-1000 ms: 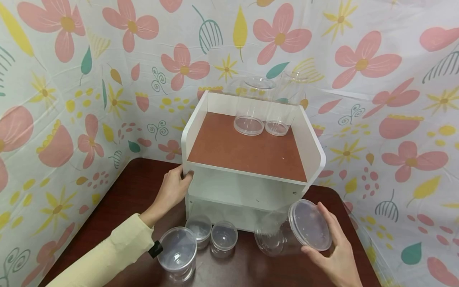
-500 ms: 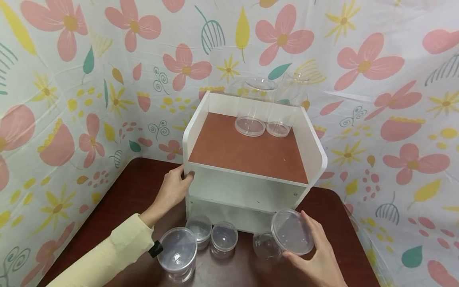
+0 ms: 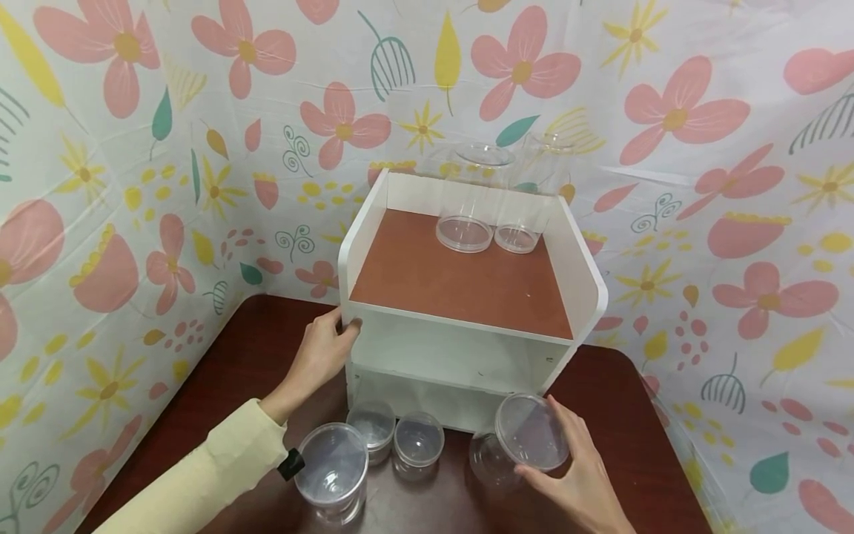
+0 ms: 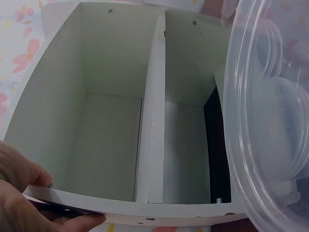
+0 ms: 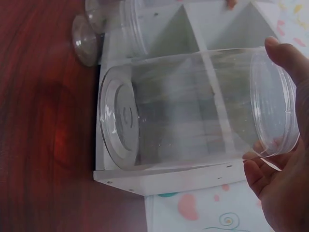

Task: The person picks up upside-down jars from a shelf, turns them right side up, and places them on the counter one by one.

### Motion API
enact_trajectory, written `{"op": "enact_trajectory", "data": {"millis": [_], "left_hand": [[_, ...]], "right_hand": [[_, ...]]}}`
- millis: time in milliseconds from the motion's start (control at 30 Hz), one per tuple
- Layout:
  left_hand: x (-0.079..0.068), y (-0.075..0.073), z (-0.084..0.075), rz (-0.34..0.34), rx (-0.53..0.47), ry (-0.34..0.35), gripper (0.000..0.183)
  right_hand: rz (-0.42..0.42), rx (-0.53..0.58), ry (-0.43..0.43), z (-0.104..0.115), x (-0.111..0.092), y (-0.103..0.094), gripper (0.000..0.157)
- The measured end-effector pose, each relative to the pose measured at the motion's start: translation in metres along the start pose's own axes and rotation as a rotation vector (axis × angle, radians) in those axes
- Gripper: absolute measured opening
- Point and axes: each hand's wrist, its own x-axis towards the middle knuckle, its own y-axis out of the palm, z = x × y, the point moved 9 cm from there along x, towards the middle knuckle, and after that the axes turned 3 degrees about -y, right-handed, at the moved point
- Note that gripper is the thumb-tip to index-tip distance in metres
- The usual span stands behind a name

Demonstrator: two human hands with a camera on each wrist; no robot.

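Note:
My right hand [image 3: 575,471] grips a clear plastic jar [image 5: 193,106] round its lidded end, in front of the white shelf unit's right side. In the head view its translucent lid [image 3: 532,432] faces up and the base lies below and to the left. I cannot tell whether the base touches the table. With thumb and fingers on either side of the panel, my left hand [image 3: 320,356] holds the left front edge of the white shelf unit [image 3: 460,320]. The left wrist view shows that grip, the thumb inside the lower opening.
Several lidded clear jars stand before the shelf at left: a big jar [image 3: 331,467] and a smaller jar [image 3: 418,445] among them. Two tall clear jars [image 3: 465,233] stand on the shelf's brown top [image 3: 440,274]. The dark red table [image 3: 267,334] meets flowered cloth walls.
My right hand has moved left and slightly down with the jar, closer to the shelf's front. My left hand has stayed on the panel.

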Motion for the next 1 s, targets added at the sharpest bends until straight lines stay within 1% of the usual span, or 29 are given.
{"op": "enact_trajectory", "data": {"millis": [100, 267, 500, 667, 833, 1000], "left_hand": [[0.0, -0.001, 0.0, -0.001, 0.004, -0.008, 0.033], [0.002, -0.002, 0.0, -0.001, 0.012, -0.019, 0.033], [0.002, -0.003, -0.002, 0.003, 0.023, -0.021, 0.032], [0.001, -0.003, -0.001, 0.005, 0.023, -0.018, 0.03], [-0.001, -0.002, -0.001, 0.007, 0.018, -0.027, 0.032], [-0.001, 0.002, -0.003, -0.009, 0.006, -0.022, 0.026]], "right_hand": [[0.006, -0.009, 0.023, -0.004, -0.001, 0.004, 0.115], [0.008, -0.03, 0.024, -0.007, -0.002, 0.009, 0.115], [0.016, -0.02, 0.046, -0.015, -0.007, 0.019, 0.114], [0.015, -0.019, 0.032, -0.015, -0.009, 0.026, 0.114], [0.031, -0.03, 0.038, -0.019, -0.012, 0.029, 0.114], [0.053, -0.037, 0.039, -0.024, -0.014, 0.027, 0.115]]}}
